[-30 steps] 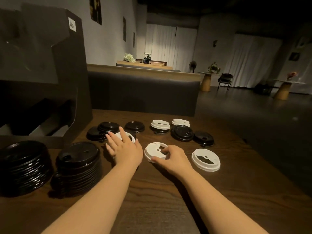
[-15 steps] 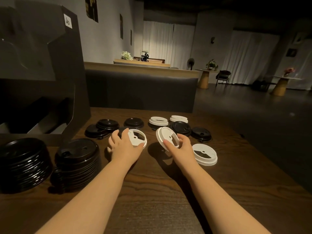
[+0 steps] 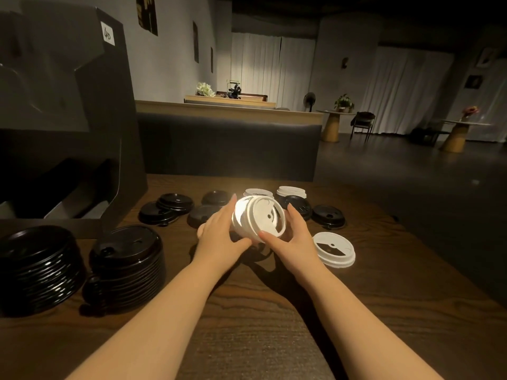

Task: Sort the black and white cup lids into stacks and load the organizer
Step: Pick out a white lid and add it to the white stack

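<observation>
head-worn, facing forward-down, close over table (image 3: 384, 283)

The table (image 3: 384, 311) is seen to be dark wood with a plain grain and a low sheen. The two stacks of black lids (image 3: 82, 270) are shown as glossy plastic, bright highlights being caught along their stacked rims. The loose black lids (image 3: 175, 201) are given the same smooth shine. The white lids held upright (image 3: 260, 218) and the white lid lying flat (image 3: 333, 249) are rendered as smooth, matt plastic. The organizer (image 3: 68, 105) is presented as matt black board, a white paper label (image 3: 107, 34) being stuck to it.
</observation>
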{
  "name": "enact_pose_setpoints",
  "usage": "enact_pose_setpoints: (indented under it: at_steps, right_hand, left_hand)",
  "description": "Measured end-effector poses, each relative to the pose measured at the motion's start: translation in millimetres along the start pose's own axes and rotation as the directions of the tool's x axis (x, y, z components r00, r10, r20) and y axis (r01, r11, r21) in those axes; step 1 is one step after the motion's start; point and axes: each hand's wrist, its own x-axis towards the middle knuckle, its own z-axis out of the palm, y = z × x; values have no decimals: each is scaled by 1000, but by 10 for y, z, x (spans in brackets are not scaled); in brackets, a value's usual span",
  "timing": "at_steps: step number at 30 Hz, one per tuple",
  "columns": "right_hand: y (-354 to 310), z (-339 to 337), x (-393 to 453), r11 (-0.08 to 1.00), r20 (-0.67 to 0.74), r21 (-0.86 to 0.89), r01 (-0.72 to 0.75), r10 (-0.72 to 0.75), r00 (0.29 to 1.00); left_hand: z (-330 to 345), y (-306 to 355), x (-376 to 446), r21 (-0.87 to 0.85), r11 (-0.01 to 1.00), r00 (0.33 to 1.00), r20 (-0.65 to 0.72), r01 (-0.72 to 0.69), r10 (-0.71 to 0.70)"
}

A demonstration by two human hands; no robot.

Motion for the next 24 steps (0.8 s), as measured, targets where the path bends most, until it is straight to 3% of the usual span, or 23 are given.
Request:
enact_pose_setpoints:
  at_steps: [16,21,24]
  right_hand:
    - [-23,-52,-50,966,101,-212,149,-130,986]
    - [-35,-96,-28,981,34,-152,122,-119,992]
    - [-42,-109,-41,973,100,-173,154,-138,985]
  left_hand:
    - [-35,-43,-30,-91,994,974,216,-55,74]
    - [43,-30,-38,-287,953,957,291,96,-9]
    - [76,-31,42,-479,848,962,246,225,-117]
